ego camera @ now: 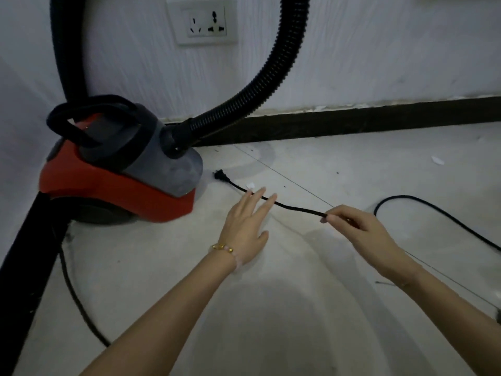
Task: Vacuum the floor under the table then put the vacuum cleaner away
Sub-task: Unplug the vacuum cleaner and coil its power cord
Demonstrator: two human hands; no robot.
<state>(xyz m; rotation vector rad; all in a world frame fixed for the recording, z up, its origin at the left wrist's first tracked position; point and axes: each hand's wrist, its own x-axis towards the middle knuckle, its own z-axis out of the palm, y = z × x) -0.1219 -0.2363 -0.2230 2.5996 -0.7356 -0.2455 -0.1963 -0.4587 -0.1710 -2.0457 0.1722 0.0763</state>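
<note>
Low at centre frame, right of the red vacuum cleaner [119, 183], the right hand [363, 232] pinches the black cord [295, 207] between thumb and fingertips, while the left hand [246, 223] reaches across it, fingers straight and spread, short of the plug [221, 176] on the floor [352, 164]. Done well, the left hand likely takes the plug by its body, not its 2 prongs, with the cord kept slack. Whether it goes to the wall socket [202, 21] at upper centre or gets wound away cannot be told; hose [273, 63] and cord run off frame, and no table shows.
</note>
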